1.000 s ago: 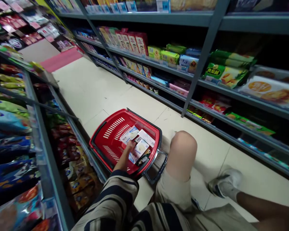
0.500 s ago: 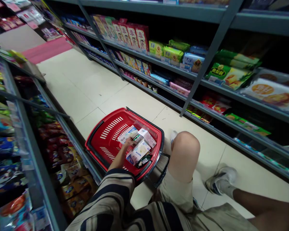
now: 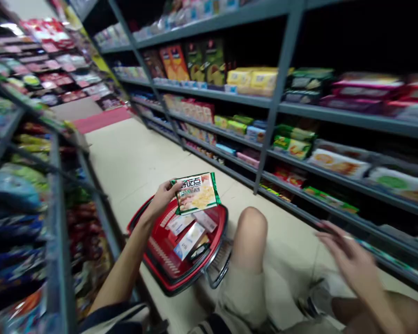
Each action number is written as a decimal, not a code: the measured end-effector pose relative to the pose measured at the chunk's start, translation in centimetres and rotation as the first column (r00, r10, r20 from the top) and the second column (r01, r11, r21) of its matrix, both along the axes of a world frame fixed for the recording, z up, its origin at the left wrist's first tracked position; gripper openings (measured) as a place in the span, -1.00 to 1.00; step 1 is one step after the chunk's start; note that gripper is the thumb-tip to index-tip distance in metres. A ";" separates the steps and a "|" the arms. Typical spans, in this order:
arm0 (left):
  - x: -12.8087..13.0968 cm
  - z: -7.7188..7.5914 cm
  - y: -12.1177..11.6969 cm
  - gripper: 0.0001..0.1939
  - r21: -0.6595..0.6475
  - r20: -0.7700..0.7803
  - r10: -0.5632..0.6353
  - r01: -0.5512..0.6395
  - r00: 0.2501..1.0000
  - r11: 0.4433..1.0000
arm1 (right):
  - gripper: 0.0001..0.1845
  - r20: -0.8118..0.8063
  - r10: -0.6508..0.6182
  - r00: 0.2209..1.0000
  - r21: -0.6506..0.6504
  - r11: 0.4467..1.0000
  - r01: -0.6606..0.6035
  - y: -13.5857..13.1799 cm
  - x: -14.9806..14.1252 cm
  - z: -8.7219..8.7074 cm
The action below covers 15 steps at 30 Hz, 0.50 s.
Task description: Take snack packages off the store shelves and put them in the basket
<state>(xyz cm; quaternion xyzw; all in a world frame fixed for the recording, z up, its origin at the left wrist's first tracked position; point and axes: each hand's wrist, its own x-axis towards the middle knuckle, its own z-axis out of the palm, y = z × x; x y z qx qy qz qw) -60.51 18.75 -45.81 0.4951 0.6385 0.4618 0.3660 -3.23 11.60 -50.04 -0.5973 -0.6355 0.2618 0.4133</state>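
Observation:
My left hand (image 3: 163, 198) is raised above the red plastic shopping basket (image 3: 149, 246), pinching a green-edged snack packet (image 3: 196, 193) with a picture of food on it. Below the packet, several white and blue boxes (image 3: 188, 240) and a dark packet (image 3: 199, 251) lie in the basket, partly hidden by the packet in my hand. My right hand (image 3: 348, 255) is blurred at the right, fingers apart and empty, nearest the lower shelf edge.
Metal shelves of packaged snacks (image 3: 292, 148) run along the right, and a second stocked shelf unit (image 3: 57, 222) runs along the left. My bent knee (image 3: 251, 232) is beside the basket, on a cream tiled floor (image 3: 132, 157).
My left hand has risen from inside the basket, now holding the green-edged packet. My right hand has come into view at the right. The view has tilted upward.

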 end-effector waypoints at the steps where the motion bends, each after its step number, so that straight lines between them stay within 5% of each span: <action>1: 3.5 1.1 1.0 -0.39 0.013 0.078 -0.031 0.030 0.996 0.999 | -0.44 -0.097 0.156 0.983 0.020 0.988 -0.154 0.8 -1.5 0.2; 3: 10.8 2.9 3.2 -0.36 0.011 0.202 -0.130 0.130 0.971 0.991 | -0.05 -0.195 0.388 0.901 0.132 0.921 -0.367 2.3 -4.6 1.5; 5: 17.8 4.4 5.1 -0.33 -0.003 0.281 -0.250 0.261 0.927 0.965 | 0.05 -0.146 0.419 0.896 0.256 0.891 -0.375 3.4 -6.4 3.3; 9: 29.0 7.6 6.7 -0.25 0.040 0.368 -0.464 0.485 0.806 0.874 | -0.30 -0.206 0.138 0.969 0.457 0.889 -0.030 3.9 -4.0 6.4; 12: 34.8 9.8 5.5 -0.23 0.344 0.214 -0.592 0.507 0.777 0.790 | -0.38 -0.339 -0.034 0.940 0.531 0.818 0.221 3.4 0.8 9.0; 15: 39.6 11.5 3.6 -0.23 0.579 0.019 -0.600 0.480 0.800 0.659 | -0.38 -0.382 -0.103 0.918 0.568 0.758 0.321 3.2 4.8 12.3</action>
